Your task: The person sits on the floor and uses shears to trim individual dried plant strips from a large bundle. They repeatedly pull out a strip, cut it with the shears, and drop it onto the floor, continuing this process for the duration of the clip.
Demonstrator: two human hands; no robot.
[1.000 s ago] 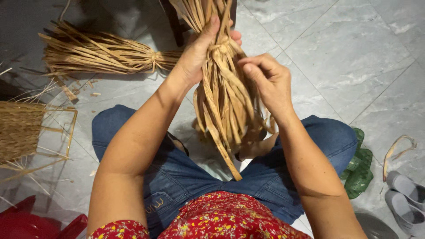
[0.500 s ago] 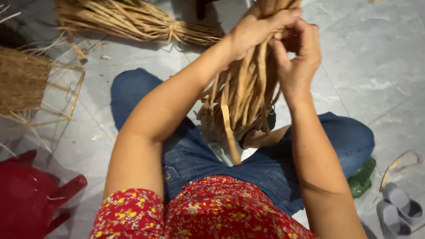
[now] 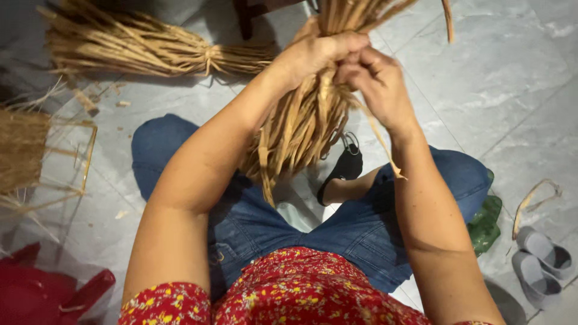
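Note:
My left hand (image 3: 316, 54) grips a thick bundle of dried tan straw strips (image 3: 301, 129) around its middle, holding it upright above my lap. My right hand (image 3: 376, 81) is beside it, fingers pinched on a single strip (image 3: 382, 144) that trails down from the bundle toward my right knee. The bundle's lower ends hang loose over my blue jeans. Its upper ends run out of the top of the view.
A second tied straw bundle (image 3: 144, 51) lies on the grey tile floor at the upper left. A partly woven straw piece (image 3: 30, 150) sits at the left edge. A red plastic object (image 3: 48, 289) is lower left. Grey sandals (image 3: 542, 265) and a green item (image 3: 484, 222) lie right.
Both hands have lifted the bundle higher and farther from my lap. My right hand has moved in against the left and pulled one strip apart from the rest.

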